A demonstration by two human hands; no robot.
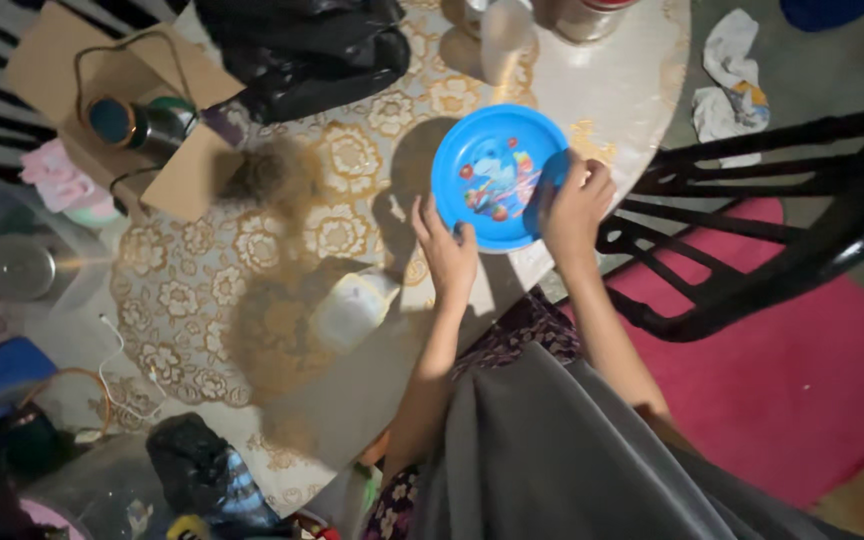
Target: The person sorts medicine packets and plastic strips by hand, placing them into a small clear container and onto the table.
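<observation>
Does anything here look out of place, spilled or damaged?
Nothing looks spilled or broken. The blue plate sits flat near the edge of the round table, with the left hand and right hand on its rim. One oddity: crumpled white cloths lie on the floor beside the black chair.

Plate (497,175) on table (282,330), between hands (449,250)

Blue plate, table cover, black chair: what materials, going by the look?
Blue plate, held at its rim by left hand and right hand: likely moulded plastic, glossy, uniform colour with a printed picture in the middle. Table cover: looks like vinyl or lace-print cloth, gold floral pattern with slight sheen; unclear which. Black chair: probably plastic, smooth glossy slats.
</observation>
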